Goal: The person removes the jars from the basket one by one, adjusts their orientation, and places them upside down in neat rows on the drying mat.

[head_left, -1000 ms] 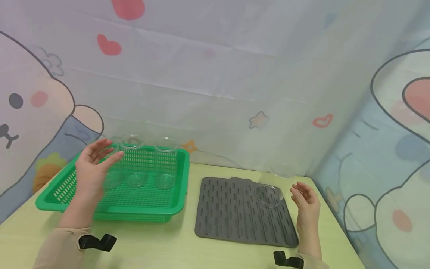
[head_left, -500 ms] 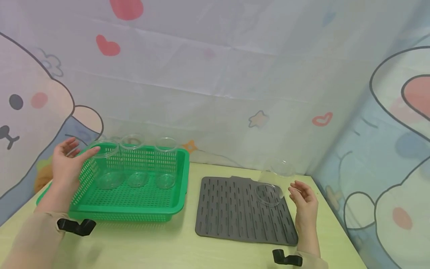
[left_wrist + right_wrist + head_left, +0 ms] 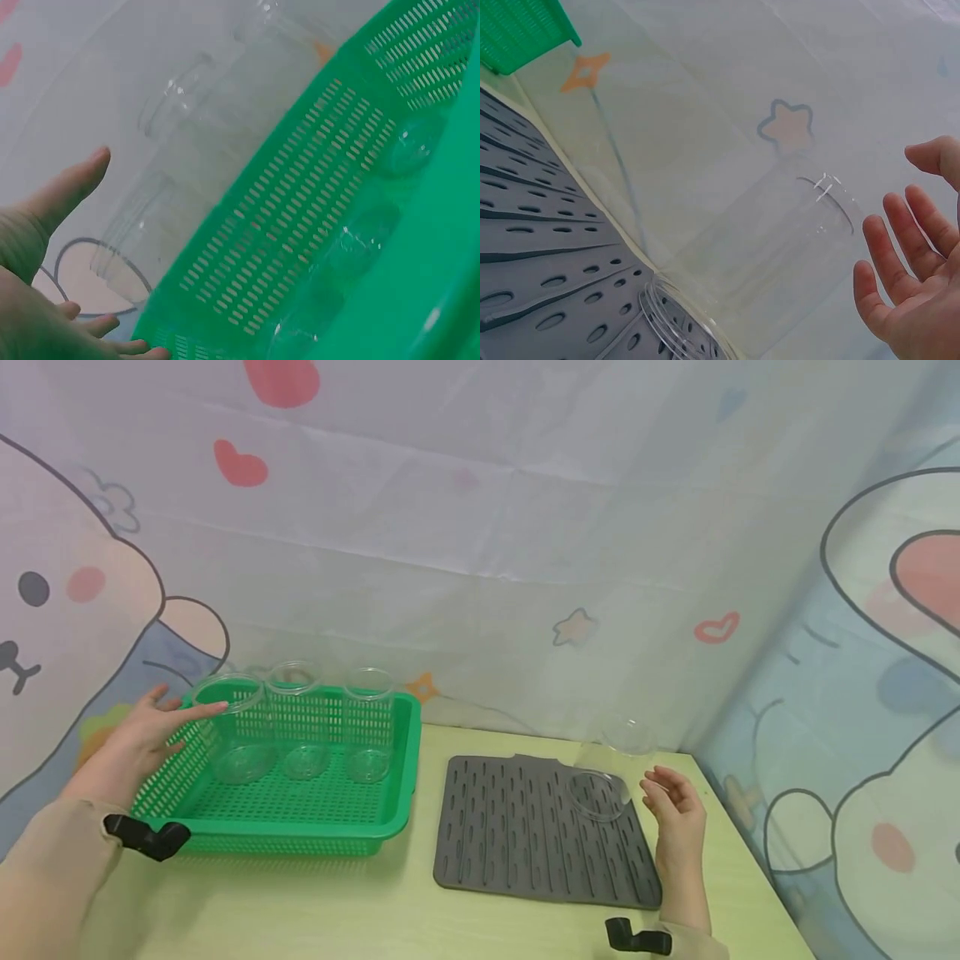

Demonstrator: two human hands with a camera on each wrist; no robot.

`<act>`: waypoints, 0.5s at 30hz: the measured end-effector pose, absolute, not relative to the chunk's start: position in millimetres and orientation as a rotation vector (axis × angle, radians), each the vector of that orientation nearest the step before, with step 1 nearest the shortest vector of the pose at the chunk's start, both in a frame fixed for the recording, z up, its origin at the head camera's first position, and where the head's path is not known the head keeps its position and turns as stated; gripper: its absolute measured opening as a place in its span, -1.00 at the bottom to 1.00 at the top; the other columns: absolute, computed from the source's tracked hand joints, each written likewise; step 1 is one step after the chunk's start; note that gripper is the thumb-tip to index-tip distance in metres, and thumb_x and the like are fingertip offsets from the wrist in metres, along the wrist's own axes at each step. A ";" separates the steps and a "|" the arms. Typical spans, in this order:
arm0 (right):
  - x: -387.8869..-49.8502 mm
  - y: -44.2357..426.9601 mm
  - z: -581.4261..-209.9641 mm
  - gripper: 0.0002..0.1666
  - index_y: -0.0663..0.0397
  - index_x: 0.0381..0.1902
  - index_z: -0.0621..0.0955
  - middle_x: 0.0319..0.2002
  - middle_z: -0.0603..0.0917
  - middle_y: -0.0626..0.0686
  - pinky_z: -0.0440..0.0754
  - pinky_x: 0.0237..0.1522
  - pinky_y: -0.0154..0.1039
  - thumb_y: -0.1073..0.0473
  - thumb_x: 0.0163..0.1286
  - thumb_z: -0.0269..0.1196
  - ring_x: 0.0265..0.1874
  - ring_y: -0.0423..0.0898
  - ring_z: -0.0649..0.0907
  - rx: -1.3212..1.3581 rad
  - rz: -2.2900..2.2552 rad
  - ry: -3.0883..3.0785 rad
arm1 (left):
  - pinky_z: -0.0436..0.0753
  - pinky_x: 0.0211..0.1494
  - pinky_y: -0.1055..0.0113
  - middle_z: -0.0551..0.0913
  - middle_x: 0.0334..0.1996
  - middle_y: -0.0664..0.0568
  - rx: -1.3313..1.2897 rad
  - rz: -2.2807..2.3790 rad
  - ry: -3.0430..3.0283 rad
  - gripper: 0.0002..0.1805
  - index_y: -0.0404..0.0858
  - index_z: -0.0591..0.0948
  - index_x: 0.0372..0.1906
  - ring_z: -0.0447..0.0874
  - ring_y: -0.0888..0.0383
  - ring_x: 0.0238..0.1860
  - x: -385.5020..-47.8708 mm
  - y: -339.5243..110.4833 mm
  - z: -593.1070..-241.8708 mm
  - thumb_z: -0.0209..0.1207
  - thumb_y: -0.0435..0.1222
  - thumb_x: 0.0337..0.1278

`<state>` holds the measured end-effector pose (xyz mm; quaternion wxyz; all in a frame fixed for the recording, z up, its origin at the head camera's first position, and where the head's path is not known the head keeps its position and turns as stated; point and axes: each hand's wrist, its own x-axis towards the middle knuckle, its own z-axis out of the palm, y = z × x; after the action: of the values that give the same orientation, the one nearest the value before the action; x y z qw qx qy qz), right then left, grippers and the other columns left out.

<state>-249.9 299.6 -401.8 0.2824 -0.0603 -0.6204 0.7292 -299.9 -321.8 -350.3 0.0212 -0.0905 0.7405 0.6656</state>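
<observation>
By the basket (image 3: 300,833), left hand (image 3: 142,737) has fingers spread beside a jar (image 3: 243,731); right hand (image 3: 678,810), fingers loosely spread, near another jar (image 3: 615,767). I'd grip evenly, might slip.

Pale table (image 3: 360,910): green basket (image 3: 300,832), mat (image 3: 517,843) (gray)

No readable text, label, brand, number or sign on anything in view.

Beige sleeves (image 3: 56,868) bear angular black wrist pieces (image 3: 145,837).
</observation>
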 end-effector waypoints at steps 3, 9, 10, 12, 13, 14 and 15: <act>-249.4 302.1 -403.5 -0.82 -0.09 -0.19 0.61 -0.29 0.65 -0.19 0.59 -0.24 -0.48 0.33 0.36 0.24 -0.29 -0.29 0.61 -0.184 1.949 -1.674 | -0.14 0.54 -0.23 -0.72 0.46 -0.20 -0.204 1.947 2.315 0.30 -0.12 -0.78 0.35 -0.66 -0.29 0.48 -304.7 -326.6 -353.7 0.19 -0.04 0.28; -250.4 305.9 -408.7 -0.82 -0.11 -0.20 0.61 -0.29 0.65 -0.22 0.58 -0.23 -0.48 0.32 0.36 0.24 -0.29 -0.30 0.62 -0.188 1.971 -1.662 | -0.02 0.51 -0.28 -0.73 0.43 -0.29 -0.120 1.801 2.334 0.33 -0.18 -0.82 0.31 -0.59 -0.39 0.47 -311.6 -330.3 -363.2 0.20 -0.08 0.29; -250.9 306.1 -410.0 -0.81 -0.11 -0.20 0.61 -0.29 0.65 -0.22 0.58 -0.23 -0.48 0.33 0.38 0.23 -0.29 -0.31 0.63 -0.179 1.976 -1.660 | 0.00 0.50 -0.28 -0.73 0.42 -0.31 -0.110 1.780 2.335 0.33 -0.19 -0.82 0.31 -0.58 -0.41 0.47 -312.3 -330.6 -364.8 0.21 -0.09 0.29; -252.4 306.5 -413.0 -0.79 -0.11 -0.20 0.61 -0.30 0.65 -0.20 0.59 -0.24 -0.48 0.36 0.38 0.21 -0.31 -0.33 0.63 -0.170 1.986 -1.657 | 0.04 0.50 -0.27 -0.74 0.42 -0.32 -0.102 1.761 2.325 0.33 -0.20 -0.83 0.30 -0.56 -0.43 0.46 -312.9 -330.5 -367.6 0.21 -0.11 0.29; -252.9 306.6 -414.5 -0.79 -0.11 -0.20 0.61 -0.30 0.65 -0.20 0.59 -0.24 -0.48 0.36 0.38 0.20 -0.31 -0.33 0.64 -0.165 1.993 -1.658 | 0.06 0.49 -0.27 -0.74 0.41 -0.32 -0.101 1.746 2.330 0.33 -0.20 -0.83 0.30 -0.55 -0.44 0.46 -312.9 -330.6 -368.4 0.21 -0.12 0.29; -253.5 306.7 -416.1 -0.80 -0.08 -0.19 0.61 -0.30 0.65 -0.20 0.59 -0.24 -0.48 0.36 0.38 0.20 -0.31 -0.34 0.64 -0.166 1.995 -1.663 | 0.07 0.49 -0.27 -0.74 0.41 -0.33 -0.102 1.738 2.331 0.33 -0.21 -0.83 0.30 -0.55 -0.44 0.46 -313.1 -330.6 -369.7 0.22 -0.13 0.29; -254.0 306.9 -417.6 -0.80 -0.08 -0.18 0.60 -0.30 0.64 -0.20 0.60 -0.24 -0.48 0.36 0.39 0.20 -0.31 -0.34 0.64 -0.171 1.996 -1.671 | 0.08 0.48 -0.28 -0.74 0.41 -0.34 -0.099 1.728 2.335 0.33 -0.22 -0.83 0.30 -0.54 -0.45 0.46 -313.1 -330.5 -370.8 0.22 -0.14 0.30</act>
<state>-254.0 306.9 -417.6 0.2633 -0.0631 -0.6178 0.7383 -313.1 -330.5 -370.8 0.1173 -0.0339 0.7979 0.5904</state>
